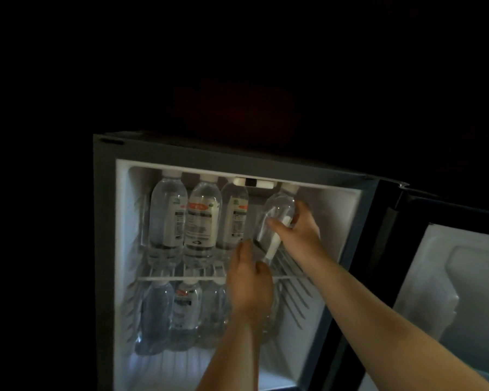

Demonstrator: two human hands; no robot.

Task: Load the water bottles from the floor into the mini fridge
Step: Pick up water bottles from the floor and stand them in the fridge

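The mini fridge (pixel 105 221) stands open and lit inside. Three clear water bottles (pixel 201 218) with white labels stand side by side on the upper wire shelf (pixel 181 277). A fourth bottle (pixel 277 215) leans tilted at the right of that row. My right hand (pixel 297 230) grips its middle with fingers curled round it. My left hand (pixel 249 280) holds the bottle's lower end at the shelf's front edge. More bottles (pixel 185 309) stand on the lower level, partly hidden behind my left forearm.
The fridge door (pixel 446 277) hangs open to the right, its white inner liner facing me. A white light housing (pixel 254 182) sits at the top of the cavity. Everything around the fridge is dark.
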